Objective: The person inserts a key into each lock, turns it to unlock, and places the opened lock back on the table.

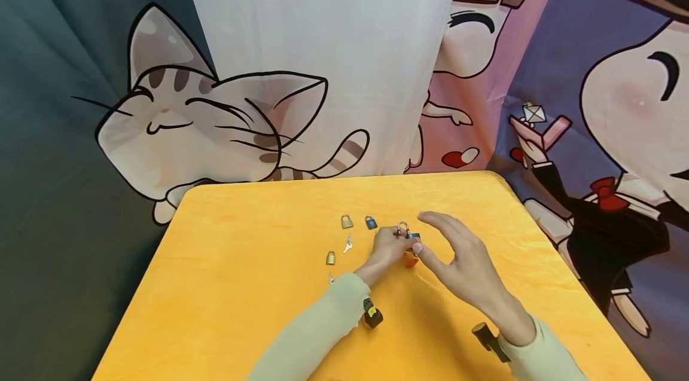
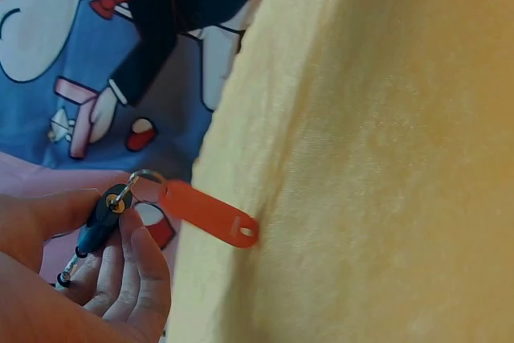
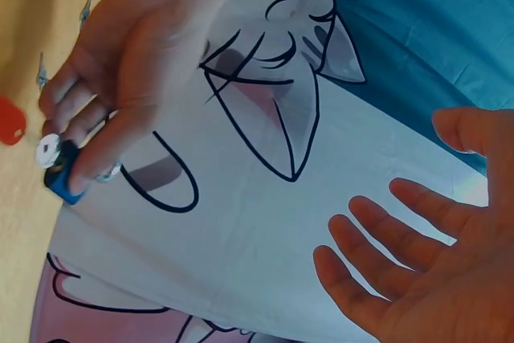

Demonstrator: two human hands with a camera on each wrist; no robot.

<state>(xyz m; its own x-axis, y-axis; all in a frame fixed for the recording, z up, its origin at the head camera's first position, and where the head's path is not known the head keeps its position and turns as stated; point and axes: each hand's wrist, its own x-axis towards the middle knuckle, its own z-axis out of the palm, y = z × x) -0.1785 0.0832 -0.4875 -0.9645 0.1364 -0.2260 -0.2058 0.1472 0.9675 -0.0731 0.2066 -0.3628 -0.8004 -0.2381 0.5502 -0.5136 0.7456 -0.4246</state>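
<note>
A small blue padlock is pinched between the thumb and fingers of the left hand; its shackle looks raised. In the left wrist view, a key sits in the bottom of the padlock, and a red tag hangs from the key's ring. The right hand is held just to the right of the padlock, fingers spread and holding nothing. The right wrist view shows the right hand apart from the left hand and the blue padlock.
On the yellow table, left of the hands, lie a brass padlock, another blue padlock, a smaller brass padlock and keys. A printed curtain stands behind the table.
</note>
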